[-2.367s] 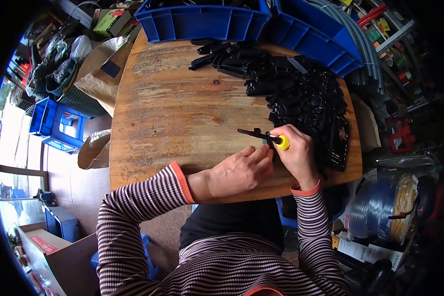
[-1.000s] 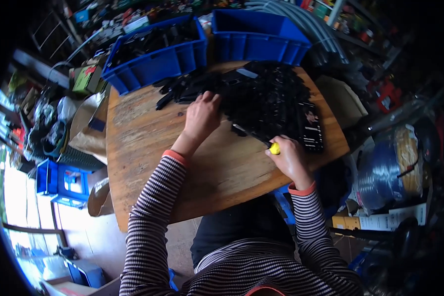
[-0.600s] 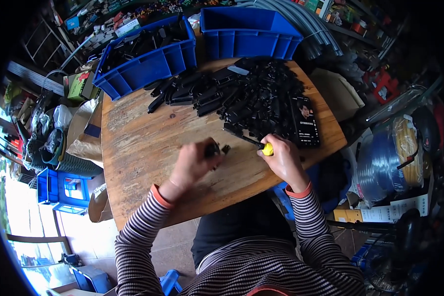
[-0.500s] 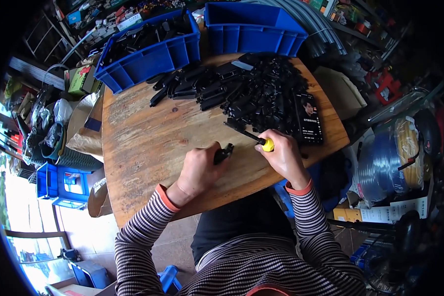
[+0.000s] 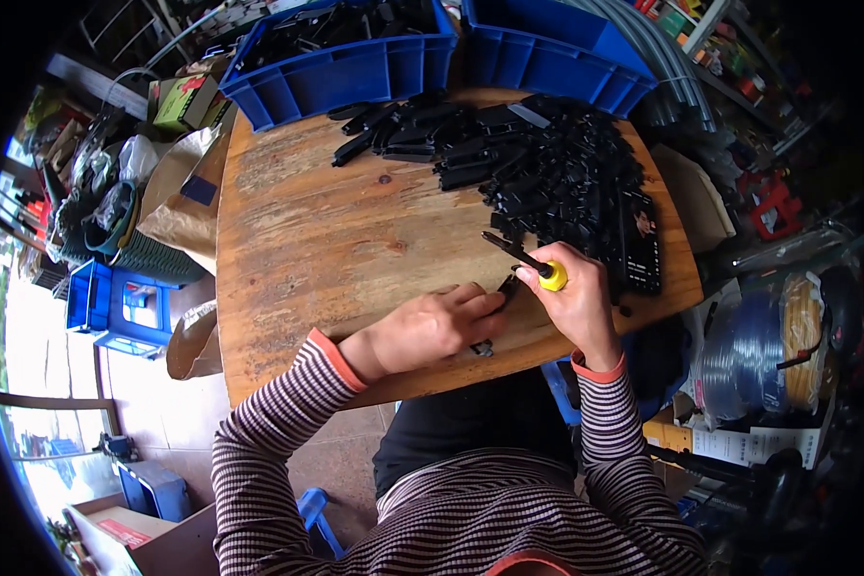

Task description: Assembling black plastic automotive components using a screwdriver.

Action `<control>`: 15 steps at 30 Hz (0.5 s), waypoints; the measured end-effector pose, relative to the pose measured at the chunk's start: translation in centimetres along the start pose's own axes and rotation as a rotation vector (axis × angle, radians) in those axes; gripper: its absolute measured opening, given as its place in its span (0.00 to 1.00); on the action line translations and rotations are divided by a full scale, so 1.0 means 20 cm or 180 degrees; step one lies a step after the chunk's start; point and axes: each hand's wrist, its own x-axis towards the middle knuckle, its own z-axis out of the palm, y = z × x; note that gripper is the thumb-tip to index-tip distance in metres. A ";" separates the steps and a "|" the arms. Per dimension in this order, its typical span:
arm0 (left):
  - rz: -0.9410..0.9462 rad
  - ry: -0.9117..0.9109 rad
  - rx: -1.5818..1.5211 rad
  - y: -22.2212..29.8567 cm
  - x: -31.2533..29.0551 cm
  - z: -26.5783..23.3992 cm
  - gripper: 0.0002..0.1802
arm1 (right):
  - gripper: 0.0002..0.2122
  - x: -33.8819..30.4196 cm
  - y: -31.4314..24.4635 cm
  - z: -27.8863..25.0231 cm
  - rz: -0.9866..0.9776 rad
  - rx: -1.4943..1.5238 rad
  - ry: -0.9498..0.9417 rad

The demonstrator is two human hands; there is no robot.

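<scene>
My right hand (image 5: 584, 300) is closed round a screwdriver (image 5: 553, 276) with a yellow and black handle. Its dark shaft points up and to the left, over the wooden table. Close beside it, my left hand (image 5: 427, 329) is curled over the table's near side. A small black plastic piece (image 5: 508, 287) sticks out from the left fingertips, almost at the right fingers; whether both hands touch it I cannot tell. Under the left hand's edge a small dark, shiny bit (image 5: 482, 348) shows. Beyond the hands lies a heap of black plastic parts (image 5: 547, 173).
Two blue bins (image 5: 341, 84) stand at the back; the left one is filled with black parts. A phone (image 5: 640, 245) with a lit screen lies at the table's (image 5: 298, 240) right edge. Coiled tubing (image 5: 736, 341) sits to the right, brown paper sacks (image 5: 184, 211) to the left.
My left hand has moved right with the black piece, up to my right hand. The right hand keeps the screwdriver. The whole view has shifted slightly.
</scene>
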 end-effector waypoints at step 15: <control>-0.0041 0.0339 0.0632 0.11 0.08 0.14 0.27 | 0.09 -0.03 0.06 0.02 -0.0245 -0.0414 -0.0206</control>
